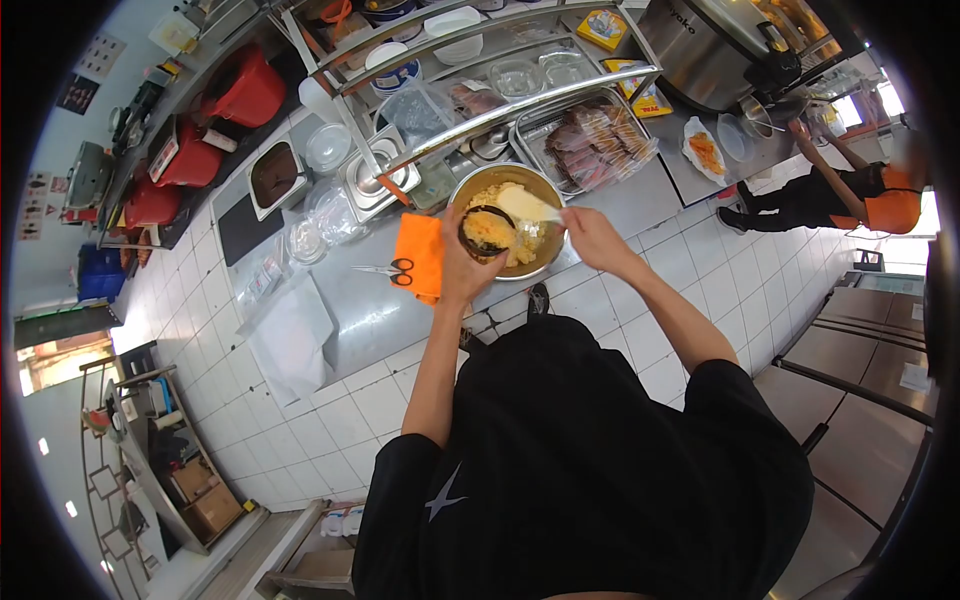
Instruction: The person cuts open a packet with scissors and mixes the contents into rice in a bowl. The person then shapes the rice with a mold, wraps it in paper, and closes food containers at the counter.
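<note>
My left hand (464,268) is closed on the rim of a small dark bowl (471,246) with yellow rice in it. It holds the bowl over the left side of a large metal mixing bowl (549,262), where more yellow rice (522,252) lies. The fingers of my right hand (592,238) wrap round the handle of a pale rice paddle (530,205). Its blade is at the small bowl's upper right edge; whether they touch I cannot tell. Left of the mixing bowl, black-handled scissors (400,270) rest on an orange cloth (420,245).
A metal tray of packed brown food (595,140) stands behind the mixing bowl, under a metal shelf (500,112). White sheets (288,335) lie at the counter's left end. Another person (850,195) in black and orange works at the far right, near a large cooker (710,50).
</note>
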Tool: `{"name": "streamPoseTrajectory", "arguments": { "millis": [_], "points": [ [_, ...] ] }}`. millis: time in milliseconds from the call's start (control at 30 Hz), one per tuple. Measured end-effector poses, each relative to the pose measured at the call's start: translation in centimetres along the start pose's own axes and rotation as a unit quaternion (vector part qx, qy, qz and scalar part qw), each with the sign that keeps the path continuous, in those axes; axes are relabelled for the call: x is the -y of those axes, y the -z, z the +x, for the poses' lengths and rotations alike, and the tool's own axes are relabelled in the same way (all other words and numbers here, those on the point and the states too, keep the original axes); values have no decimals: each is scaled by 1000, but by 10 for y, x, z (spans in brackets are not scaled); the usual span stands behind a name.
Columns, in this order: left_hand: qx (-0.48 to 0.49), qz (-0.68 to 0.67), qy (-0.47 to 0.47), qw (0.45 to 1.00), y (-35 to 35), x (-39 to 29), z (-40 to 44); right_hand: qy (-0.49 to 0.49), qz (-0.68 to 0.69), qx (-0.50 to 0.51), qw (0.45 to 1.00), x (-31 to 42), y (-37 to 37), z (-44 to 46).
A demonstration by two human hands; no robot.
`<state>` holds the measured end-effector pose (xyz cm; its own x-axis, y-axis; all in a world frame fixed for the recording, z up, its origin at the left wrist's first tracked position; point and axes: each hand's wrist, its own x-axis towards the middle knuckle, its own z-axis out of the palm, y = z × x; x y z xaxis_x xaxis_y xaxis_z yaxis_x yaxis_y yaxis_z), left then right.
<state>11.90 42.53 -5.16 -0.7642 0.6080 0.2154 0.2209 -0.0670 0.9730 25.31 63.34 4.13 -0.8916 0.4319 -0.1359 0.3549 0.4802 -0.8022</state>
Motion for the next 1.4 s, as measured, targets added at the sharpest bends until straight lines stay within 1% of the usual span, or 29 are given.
{"name": "streamPoseTrajectory", "arguments": {
  "millis": [67,100,133,233,267,367,467,567,667,767,867,967,1067,1233,1300,1400],
  "points": [
    [-38,95,-13,995,14,-6,-10,-31,-172,12,985,-11,6,5],
    [-57,142,-21,988,19,-17,-13,-46,-257,16,965,-15,9,10],
    [-70,73,-9,995,22,-29,-17,2,-318,21,948,-17,8,14],
    [-107,-74,30,991,27,-34,-32,62,-461,103,879,-23,-3,36],
    [-91,-44,43,994,27,-39,-36,65,-481,126,865,-18,-8,40],
    [-118,-188,65,973,13,-29,-47,56,-477,217,850,19,-18,38],
    [-130,-221,81,963,8,-32,-48,56,-405,218,886,10,-41,37],
    [-126,-222,80,964,6,-35,-46,22,-323,222,919,4,-64,36],
    [-103,-217,74,968,6,-36,-43,-6,-259,170,951,-16,-82,38],
    [-81,-206,80,972,7,-36,-38,-26,-183,198,963,-46,-90,49],
    [-62,-195,83,975,9,-36,-34,22,-75,188,979,-68,-89,58],
    [-51,-196,91,975,13,-37,-32,-104,43,227,967,-60,-82,58],
    [-44,-170,88,981,25,-36,-31,-221,182,265,921,-60,-83,57],
    [-52,-85,43,994,53,-45,-21,-201,227,253,919,-57,-74,40],
    [-47,-55,45,996,58,-49,-16,-195,259,244,914,-56,-63,30],
    [-26,-12,41,999,54,-44,-9,-185,273,208,921,-55,-40,15]
  ]
}}
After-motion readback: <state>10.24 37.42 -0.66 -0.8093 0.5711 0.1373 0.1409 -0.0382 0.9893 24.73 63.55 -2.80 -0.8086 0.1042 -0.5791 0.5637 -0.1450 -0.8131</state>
